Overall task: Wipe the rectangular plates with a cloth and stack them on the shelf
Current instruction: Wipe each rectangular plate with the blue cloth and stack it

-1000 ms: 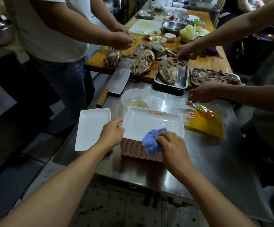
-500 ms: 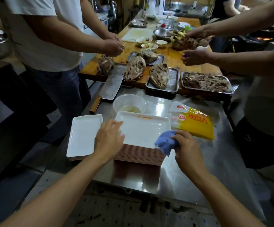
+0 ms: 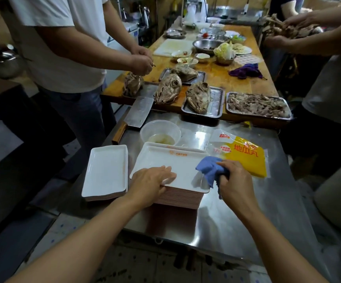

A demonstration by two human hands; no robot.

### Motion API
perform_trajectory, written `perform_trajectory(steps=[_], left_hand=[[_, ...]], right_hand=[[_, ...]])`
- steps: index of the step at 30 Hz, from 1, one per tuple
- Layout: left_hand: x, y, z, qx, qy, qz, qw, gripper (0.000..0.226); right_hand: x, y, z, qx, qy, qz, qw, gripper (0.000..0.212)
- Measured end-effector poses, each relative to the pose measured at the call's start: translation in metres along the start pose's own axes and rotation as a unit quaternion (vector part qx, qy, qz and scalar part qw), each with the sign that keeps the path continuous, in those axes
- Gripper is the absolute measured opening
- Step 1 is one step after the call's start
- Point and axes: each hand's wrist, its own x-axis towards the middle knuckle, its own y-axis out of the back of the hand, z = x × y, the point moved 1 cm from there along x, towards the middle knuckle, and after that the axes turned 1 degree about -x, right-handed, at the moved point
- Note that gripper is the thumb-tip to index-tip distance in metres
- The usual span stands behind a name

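**Top plate lifting off the tall stack, cloth at its right edge**

The left hand [image 3: 152, 179] lies flat on the near left corner of the top plate [image 3: 171, 164], thumb tucked under the rim, so the plate sits tilted and skewed on the tall stack [image 3: 177, 198] below it. The right hand [image 3: 234, 180] has its fingers [image 3: 225, 165] closed around a bunched blue cloth [image 3: 208, 167], which touches the plate's right end. The plate's long axis runs left to right across the person, so the cloth has the whole glossy white surface lying to its left; the wipe probably sweeps that way while the left hand steadies the plate.

The plates are shallow rectangles with rounded corners, smooth and white on top, pinkish along their stacked edges. A lower stack [image 3: 106, 172] sits just beside the tall one, to its left, on the steel bench [image 3: 236, 217]. A yellow packet [image 3: 245, 158] lies just right of the cloth. No shelf is clearly in view.
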Motion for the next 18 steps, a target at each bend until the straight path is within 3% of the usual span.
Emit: perform_trajectory(steps=[4,8,13,18], left_hand=[[0.007,0.026,0.014,-0.01,-0.05,0.072,0.996,0.025],[0.015,0.045,0.025,0.036,-0.063,0.119,0.99,0.027],[0.006,0.074,0.024,-0.13,0.049,0.194,0.971,0.021],[-0.013,0.098,0.009,-0.278,0.119,0.237,0.923,0.016]], right_hand=[[0.006,0.006,-0.004,0.03,-0.013,0.037,0.999,0.03],[0.016,0.009,-0.011,0.074,-0.021,0.055,0.996,0.035],[0.028,0.007,-0.027,0.122,-0.011,0.042,0.992,0.034],[0.027,-0.008,-0.072,0.15,0.094,0.04,0.983,0.044]])
